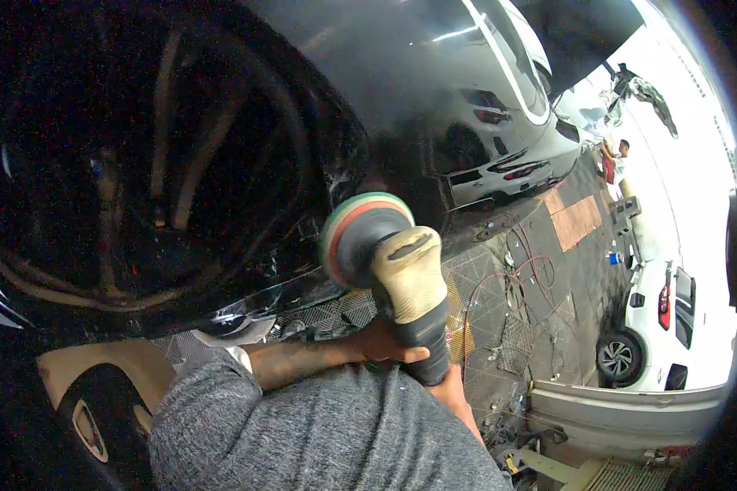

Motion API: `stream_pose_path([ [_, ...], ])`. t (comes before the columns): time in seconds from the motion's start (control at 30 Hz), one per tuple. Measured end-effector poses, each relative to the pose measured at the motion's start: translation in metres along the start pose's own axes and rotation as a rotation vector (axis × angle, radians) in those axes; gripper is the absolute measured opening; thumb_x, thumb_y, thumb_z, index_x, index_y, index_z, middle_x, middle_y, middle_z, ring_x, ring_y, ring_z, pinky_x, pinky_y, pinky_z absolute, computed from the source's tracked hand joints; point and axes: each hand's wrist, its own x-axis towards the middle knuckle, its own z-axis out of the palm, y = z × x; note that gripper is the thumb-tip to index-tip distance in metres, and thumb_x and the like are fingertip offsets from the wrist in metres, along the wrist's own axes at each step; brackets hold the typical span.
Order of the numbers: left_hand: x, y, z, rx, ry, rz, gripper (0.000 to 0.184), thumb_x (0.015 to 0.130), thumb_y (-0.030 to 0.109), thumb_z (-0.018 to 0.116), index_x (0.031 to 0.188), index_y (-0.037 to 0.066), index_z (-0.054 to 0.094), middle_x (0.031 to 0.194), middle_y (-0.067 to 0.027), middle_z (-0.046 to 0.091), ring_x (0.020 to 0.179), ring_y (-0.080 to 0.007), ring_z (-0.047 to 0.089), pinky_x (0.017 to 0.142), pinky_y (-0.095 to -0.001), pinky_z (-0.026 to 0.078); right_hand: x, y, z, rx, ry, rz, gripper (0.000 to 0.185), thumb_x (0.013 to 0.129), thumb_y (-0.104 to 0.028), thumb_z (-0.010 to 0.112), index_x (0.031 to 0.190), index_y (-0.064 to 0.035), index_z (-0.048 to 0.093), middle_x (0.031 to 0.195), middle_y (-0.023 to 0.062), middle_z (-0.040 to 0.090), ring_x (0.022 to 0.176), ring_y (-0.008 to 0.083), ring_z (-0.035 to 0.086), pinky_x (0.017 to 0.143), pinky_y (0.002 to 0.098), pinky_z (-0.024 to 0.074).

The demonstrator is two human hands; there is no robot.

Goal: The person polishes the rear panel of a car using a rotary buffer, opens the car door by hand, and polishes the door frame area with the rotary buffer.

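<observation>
There's the glossy black car (405, 106), its curved side mirroring white bodywork. Gridded floor (569, 344) gives you open room rightward. Near the wheel arch's edge sits your polisher (415, 282): cream casing, round layered pad (354, 245). Your left hand (389, 342) wraps its black grip; your right hand (454, 395) meets the lower end, fingers hidden, closure impossible to tell.
</observation>
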Motion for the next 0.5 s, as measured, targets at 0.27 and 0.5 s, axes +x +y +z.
stream_pose_path([
  [0.27, -0.003, -0.013, 0.000, 0.049, 0.044, -0.047, 0.063, 0.084, 0.038, 0.078, 0.132, 0.005, 0.055, 0.129, -0.0130, 0.061, 0.122, -0.0268, 0.057, 0.109, -0.0417, 0.043, -0.001, 0.031, 0.011, -0.001, 0.067, -0.014, 0.040, 0.068, -0.016, 0.081, 0.101, 0.0027, 0.071, 0.093, 0.0166, 0.075, 0.091, 0.0238, 0.073, 0.084, 0.0376, 0.0545],
  [0.5, 0.012, 0.006, -0.003, 0.014, -0.012, -0.100, 0.062, 0.085, 0.039, 0.076, 0.132, 0.004, 0.056, 0.130, -0.0144, 0.061, 0.122, -0.0282, 0.057, 0.108, -0.0426, 0.043, -0.011, 0.006, 0.022, 0.168, 0.116, 0.016, 0.034, 0.068, -0.015, 0.083, 0.094, 0.0020, 0.070, 0.091, 0.0095, 0.074, 0.083, 0.0182, 0.069, 0.078, 0.0352, 0.0540],
])
